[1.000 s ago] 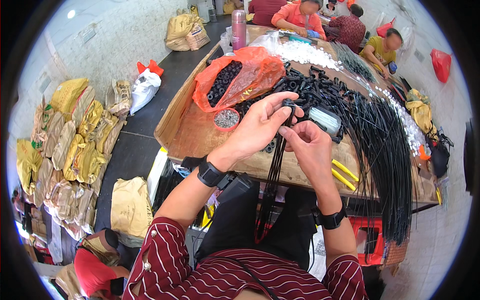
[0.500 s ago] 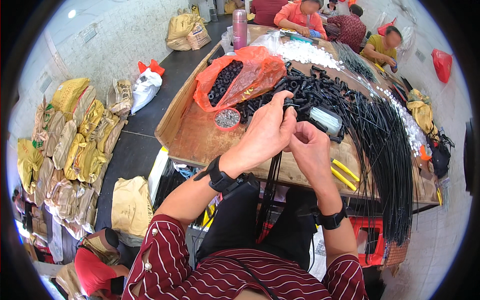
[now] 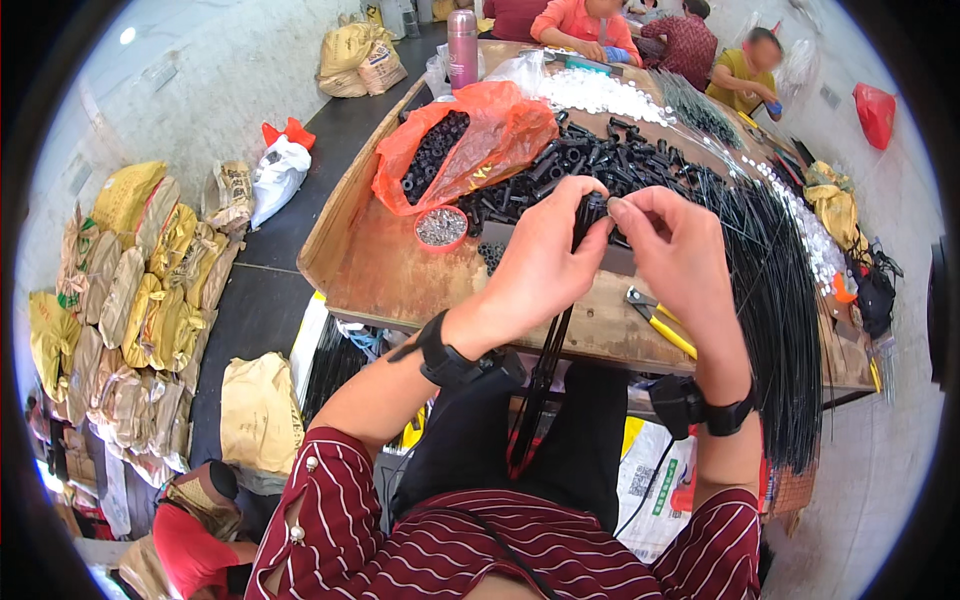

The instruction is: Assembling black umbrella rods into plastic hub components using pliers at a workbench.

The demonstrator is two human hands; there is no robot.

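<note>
My left hand (image 3: 545, 250) is closed around a bundle of thin black rods (image 3: 548, 365), which hangs below it over the table edge between my legs. A dark end piece (image 3: 594, 206) pokes out between its thumb and fingers. Close beside that end, my right hand (image 3: 682, 250) has thumb and forefinger pinched together; whatever is between them is too small to make out. Behind both hands spreads a heap of black plastic fittings (image 3: 645, 160). To the left of my left hand, a red dish (image 3: 441, 247) of small metal pieces stands on the wooden table (image 3: 370, 285).
An orange-red bag (image 3: 510, 120) holds black rings. Yellow-handled pliers (image 3: 670, 335) lie below my right hand. Long black rods (image 3: 785, 320) overhang the table's right side. White pieces (image 3: 605, 95) and a pink flask (image 3: 462, 50) are farther back, near co-workers. Sacks (image 3: 150, 290) are stacked left.
My right hand has moved right and slightly up, its fingers turned toward the left hand's fingertips. The left hand has shifted little and keeps the rods. The pliers show more of their jaws.
</note>
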